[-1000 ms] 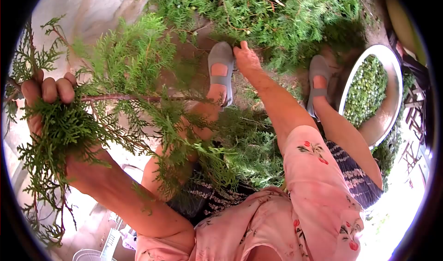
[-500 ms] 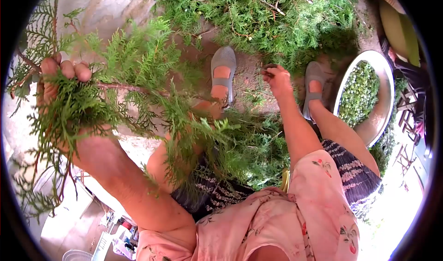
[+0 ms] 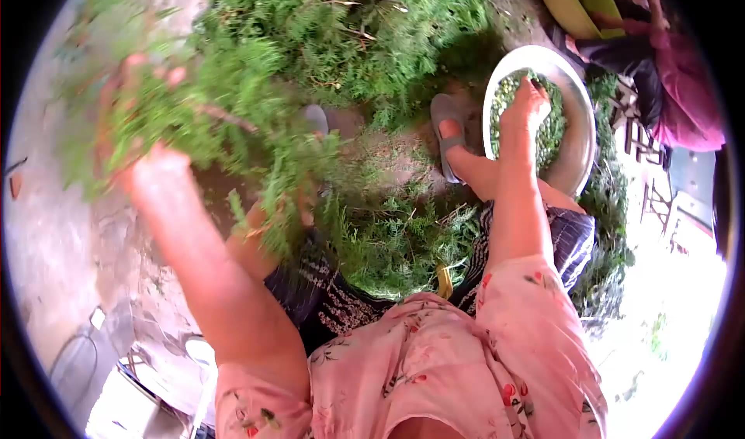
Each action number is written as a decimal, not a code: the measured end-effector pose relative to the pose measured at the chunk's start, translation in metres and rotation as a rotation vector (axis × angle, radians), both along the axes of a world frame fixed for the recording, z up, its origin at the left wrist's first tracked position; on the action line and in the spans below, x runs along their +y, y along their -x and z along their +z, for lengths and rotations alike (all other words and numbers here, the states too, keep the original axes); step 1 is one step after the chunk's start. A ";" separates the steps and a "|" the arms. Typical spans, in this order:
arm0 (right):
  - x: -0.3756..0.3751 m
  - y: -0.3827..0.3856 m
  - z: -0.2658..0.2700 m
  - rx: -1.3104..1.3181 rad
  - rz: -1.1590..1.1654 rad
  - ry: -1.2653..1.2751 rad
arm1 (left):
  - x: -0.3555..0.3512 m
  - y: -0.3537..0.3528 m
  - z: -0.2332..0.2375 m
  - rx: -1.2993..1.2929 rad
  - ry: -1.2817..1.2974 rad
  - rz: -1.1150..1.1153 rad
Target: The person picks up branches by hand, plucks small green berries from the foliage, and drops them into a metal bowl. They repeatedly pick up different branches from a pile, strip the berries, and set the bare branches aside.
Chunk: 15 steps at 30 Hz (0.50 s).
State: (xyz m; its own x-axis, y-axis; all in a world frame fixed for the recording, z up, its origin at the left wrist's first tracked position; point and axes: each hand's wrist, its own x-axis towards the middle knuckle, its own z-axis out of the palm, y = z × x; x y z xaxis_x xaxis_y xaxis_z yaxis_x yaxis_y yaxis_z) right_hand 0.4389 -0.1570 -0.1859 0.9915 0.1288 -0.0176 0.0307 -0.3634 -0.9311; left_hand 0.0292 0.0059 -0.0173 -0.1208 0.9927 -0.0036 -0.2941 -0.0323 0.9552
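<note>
Head view: left hand (image 3: pixel 133 119) grips a leafy branch (image 3: pixel 226 118), right hand (image 3: pixel 529 105), grasp unclear, over basin (image 3: pixel 577 129)

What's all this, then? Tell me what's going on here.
The person's left hand holds up a leafy branch, both blurred. Their right hand is over a metal basin containing small green pieces; whether it holds any is unclear. A heap of greenery lies ahead.
</note>
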 end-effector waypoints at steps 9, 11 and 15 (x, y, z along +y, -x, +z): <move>-0.033 0.137 0.293 -1.563 0.313 0.115 | -0.013 -0.068 0.008 -0.427 0.021 -0.085; -0.050 0.173 0.332 -1.481 0.575 -0.493 | -0.011 -0.074 -0.001 -0.419 0.038 -0.162; -0.058 0.223 0.364 -0.810 1.062 -1.827 | -0.025 -0.096 0.008 -0.228 0.023 -0.025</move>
